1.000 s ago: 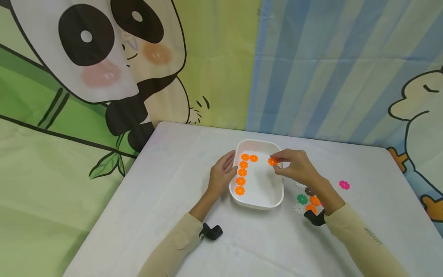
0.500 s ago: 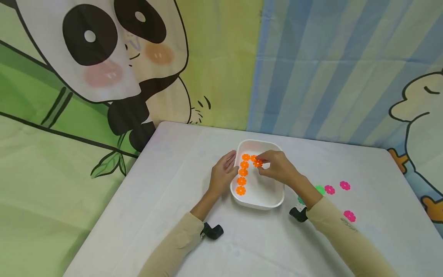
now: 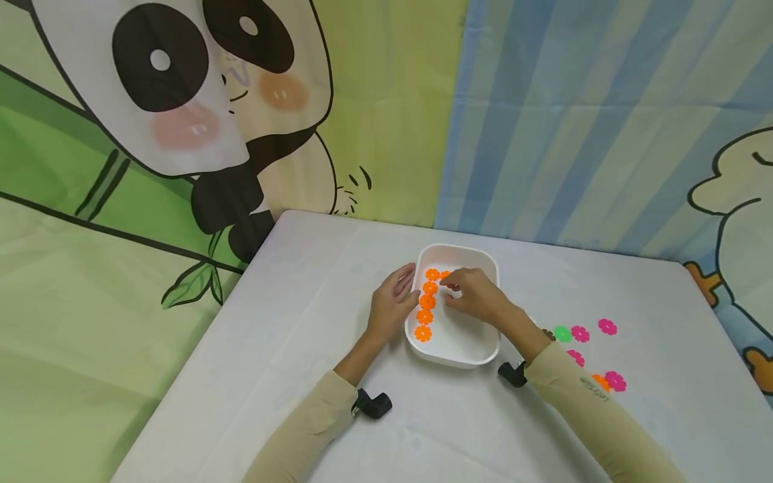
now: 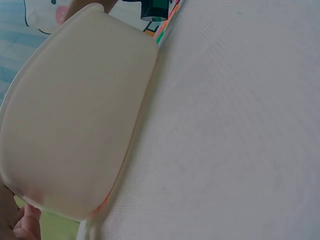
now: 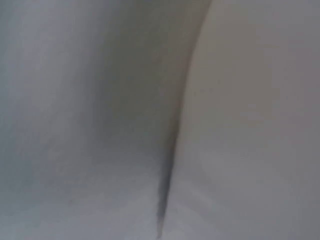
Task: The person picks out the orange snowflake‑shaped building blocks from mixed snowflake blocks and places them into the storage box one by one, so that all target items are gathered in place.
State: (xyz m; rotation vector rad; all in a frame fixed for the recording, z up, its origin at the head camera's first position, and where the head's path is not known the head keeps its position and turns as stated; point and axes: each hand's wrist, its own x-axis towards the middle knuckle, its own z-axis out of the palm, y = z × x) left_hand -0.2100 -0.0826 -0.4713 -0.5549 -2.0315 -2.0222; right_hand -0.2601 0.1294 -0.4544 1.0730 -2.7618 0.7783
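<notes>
One orange piece (image 3: 445, 275) half-hidden behind right hand (image 3: 474, 298).

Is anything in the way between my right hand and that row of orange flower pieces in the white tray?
Nothing visible is. The right hand is already inside the white tray, its fingertips right beside the top of the orange flower pieces. The left hand rests against the tray's outer left wall, clear of them.

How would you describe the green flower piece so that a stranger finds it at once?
Start at the white tray in the middle of the table. Look right of it, past the person's right forearm, to the loose flower pieces. The green flower piece is the only green one, beside pink ones.
</notes>
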